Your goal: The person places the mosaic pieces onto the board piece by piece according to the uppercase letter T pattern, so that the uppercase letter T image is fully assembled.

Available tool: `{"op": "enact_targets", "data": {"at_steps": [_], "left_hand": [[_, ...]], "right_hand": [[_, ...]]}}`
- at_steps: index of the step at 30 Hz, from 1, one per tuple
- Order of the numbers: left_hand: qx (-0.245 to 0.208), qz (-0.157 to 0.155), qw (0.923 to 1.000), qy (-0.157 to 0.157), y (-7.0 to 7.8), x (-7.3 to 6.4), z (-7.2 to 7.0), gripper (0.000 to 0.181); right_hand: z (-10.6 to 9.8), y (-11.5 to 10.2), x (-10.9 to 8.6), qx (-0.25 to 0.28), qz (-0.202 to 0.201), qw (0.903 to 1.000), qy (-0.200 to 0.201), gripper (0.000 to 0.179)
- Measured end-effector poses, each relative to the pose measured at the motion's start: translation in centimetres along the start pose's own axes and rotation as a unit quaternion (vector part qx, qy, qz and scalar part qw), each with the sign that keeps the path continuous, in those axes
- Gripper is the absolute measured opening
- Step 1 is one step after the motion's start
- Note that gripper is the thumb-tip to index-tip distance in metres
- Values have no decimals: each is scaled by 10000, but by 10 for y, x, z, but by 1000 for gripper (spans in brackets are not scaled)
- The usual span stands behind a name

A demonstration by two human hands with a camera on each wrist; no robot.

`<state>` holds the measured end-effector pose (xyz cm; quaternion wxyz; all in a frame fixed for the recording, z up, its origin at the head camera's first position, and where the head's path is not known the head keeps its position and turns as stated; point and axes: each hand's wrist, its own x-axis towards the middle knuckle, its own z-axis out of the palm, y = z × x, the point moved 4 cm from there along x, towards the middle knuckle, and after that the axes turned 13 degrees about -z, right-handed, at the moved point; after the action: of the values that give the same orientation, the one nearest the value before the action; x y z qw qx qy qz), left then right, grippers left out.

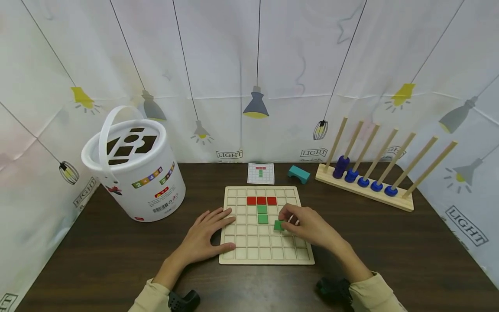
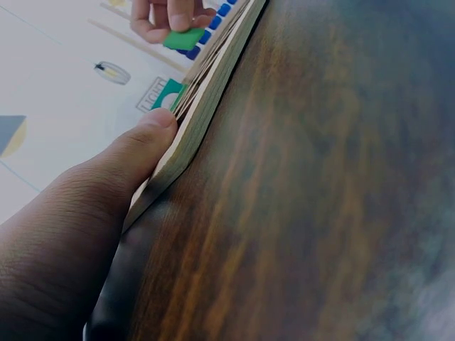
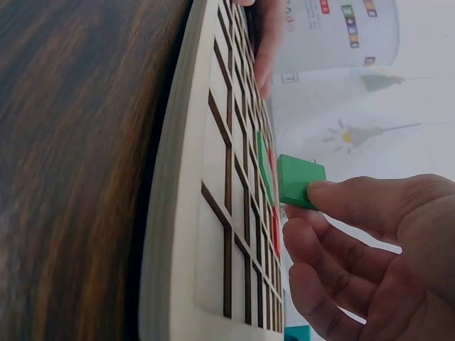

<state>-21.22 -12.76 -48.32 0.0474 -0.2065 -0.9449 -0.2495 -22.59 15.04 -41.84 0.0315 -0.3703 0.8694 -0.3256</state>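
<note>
A wooden grid board (image 1: 249, 242) lies on the dark table. Three red tiles (image 1: 261, 200) form a row in its upper part, with two green tiles (image 1: 263, 214) running down below the middle one. My right hand (image 1: 308, 224) pinches another green tile (image 3: 298, 181) between thumb and fingers, raised above the board to the right of the green column. The left hand (image 1: 206, 236) rests at the board's left edge with fingers spread, its thumb touching the near-left part. In the left wrist view that thumb (image 2: 142, 145) lies against the board's edge.
A pattern card (image 1: 260, 173) with a red and green T lies behind the board, beside a teal arch block (image 1: 299, 174). A white lidded bucket (image 1: 156, 190) stands at left. At right is a wooden peg rack (image 1: 366, 190) with blue rings.
</note>
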Motion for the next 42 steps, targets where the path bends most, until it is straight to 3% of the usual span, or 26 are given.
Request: {"op": "enact_targets", "data": {"at_steps": [9,20,42], "left_hand": [[31,-113,9999,-56,-1,0,0,72],[-26,-40,10000,49,-2,2,0,72],[-78,-121,9999,-39,-2,0,1,71]], "right_hand": [[9,-2,11,130,27,9999,-80,7],[13,-7,22,-43,-128,9999,-102,8],[30,-12,28,-280,-51,9992,-270,8]]}}
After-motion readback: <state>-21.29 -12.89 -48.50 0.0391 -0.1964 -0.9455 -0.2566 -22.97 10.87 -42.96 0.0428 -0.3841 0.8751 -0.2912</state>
